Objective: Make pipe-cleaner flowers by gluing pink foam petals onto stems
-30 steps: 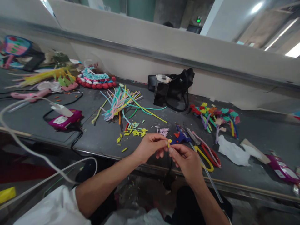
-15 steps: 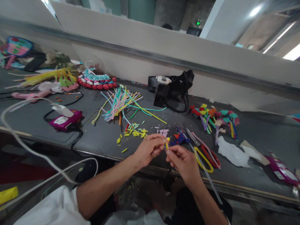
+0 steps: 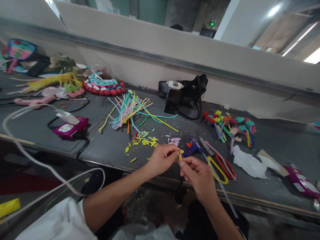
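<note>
Above the table's front edge, my left hand [image 3: 163, 160] pinches the upper part of a short piece of yellow and pink pipe cleaner [image 3: 180, 156] between thumb and fingers. Its lower end sits in the closed fingertips of my right hand [image 3: 198, 173]. Fingers cover much of this small piece. Just beyond lie cut lilac pieces [image 3: 174, 141] and a blue glue gun [image 3: 193, 148]. Cut yellow pieces [image 3: 147, 142] are scattered left of my hands. To the right rests a cutting tool with red handles [image 3: 226, 166], beside a yellow loop [image 3: 220, 180] and a clear glue stick [image 3: 228, 200].
A pile of long pipe cleaners [image 3: 127, 111] lies behind the yellow pieces. Pipe-cleaner flowers [image 3: 230, 125] stand at the right, near white tissue [image 3: 247, 161]. A black bag [image 3: 193, 91] and a phone [image 3: 172, 100] are at the back. A white cable [image 3: 32, 160] loops at the left.
Both hands have shifted slightly right, still pinching the small piece. My left fingers have moved a little along its upper end. Objects on the table have stayed where they were.
</note>
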